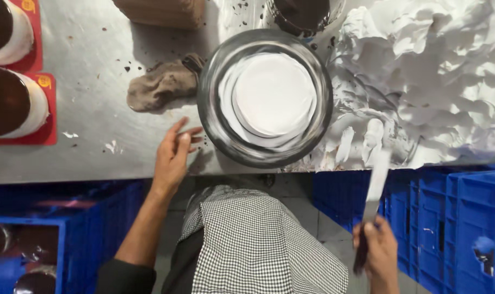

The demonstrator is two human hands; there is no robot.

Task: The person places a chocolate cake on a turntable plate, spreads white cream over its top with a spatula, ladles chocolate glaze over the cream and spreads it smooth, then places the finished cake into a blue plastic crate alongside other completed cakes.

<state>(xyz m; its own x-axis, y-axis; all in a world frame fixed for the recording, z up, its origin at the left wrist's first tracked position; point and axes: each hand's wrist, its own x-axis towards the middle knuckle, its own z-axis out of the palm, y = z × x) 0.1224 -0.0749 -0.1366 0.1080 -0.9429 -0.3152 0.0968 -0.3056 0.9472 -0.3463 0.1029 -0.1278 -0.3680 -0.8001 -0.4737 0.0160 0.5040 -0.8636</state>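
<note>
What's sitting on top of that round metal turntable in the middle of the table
A stack of white round discs lies on the metal turntable, slightly fanned. Whatever is beneath the stack is covered and cannot be seen.

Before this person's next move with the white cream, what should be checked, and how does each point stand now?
1. Palette knife gripped by right hand: ok, held by the handle.
2. Blade loaded with cream: ok, white smears on its tip.
3. Left hand free: ok, it rests open on the steel table beside the turntable.
4. White round centred on turntable: ok, roughly.
5. Cream heap within reach: ok, just right of it.
6. Table clean: not ok, brown crumbs and a soiled cloth.
</note>
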